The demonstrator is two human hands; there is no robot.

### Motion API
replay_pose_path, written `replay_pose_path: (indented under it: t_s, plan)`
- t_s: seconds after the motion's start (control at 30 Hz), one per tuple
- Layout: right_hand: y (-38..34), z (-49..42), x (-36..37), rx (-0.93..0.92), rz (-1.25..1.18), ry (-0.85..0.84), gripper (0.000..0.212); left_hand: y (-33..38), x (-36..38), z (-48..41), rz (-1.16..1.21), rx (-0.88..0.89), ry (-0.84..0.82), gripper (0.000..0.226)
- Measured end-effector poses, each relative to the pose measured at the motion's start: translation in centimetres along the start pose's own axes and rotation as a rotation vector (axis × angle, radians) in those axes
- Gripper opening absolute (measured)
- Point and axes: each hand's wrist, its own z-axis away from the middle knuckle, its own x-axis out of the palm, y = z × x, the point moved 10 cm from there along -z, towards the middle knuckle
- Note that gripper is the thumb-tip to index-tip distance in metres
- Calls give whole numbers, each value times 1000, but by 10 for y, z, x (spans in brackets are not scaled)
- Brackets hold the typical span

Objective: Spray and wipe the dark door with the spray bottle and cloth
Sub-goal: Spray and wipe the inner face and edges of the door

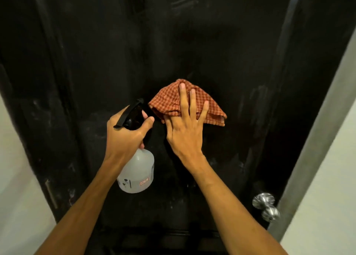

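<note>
1. Dark door (192, 43) fills the view behind both hands; pale smears show left of the left hand (125, 137).
2. Left hand's fingers wrap the spray bottle (137, 174) at its neck.
3. Right hand (185, 131), fingers straight and spread, presses the cloth (167, 100) flat on the door.
4. Risk: bunched cloth could slip from under the fingers; the knob (266, 206), below right, could snag it.
</note>
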Motion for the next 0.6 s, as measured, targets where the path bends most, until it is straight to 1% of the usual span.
replay_pose_path:
  t_s: [0.1, 0.27, 0.37, 0.47, 0.6]
  plan:
    - [26, 9, -9, -32, 33, -20, 34, 12, 28, 9, 10, 20, -34, 13]
    - [107, 5, -48, 147, -43, 126, 22, 30, 69, 20, 53, 26, -53, 12]
    - [138, 35, -46, 168, -85, 135, 17, 40, 98, 28, 78, 43, -58, 11]
    - [158, 54, -42, 134, -136, 108, 34, 45, 130, 35, 101, 47, -75, 10]
    - [173, 42, -59, 47, -174, 137, 58, 50, 164, 41, 122, 29, -93, 11]
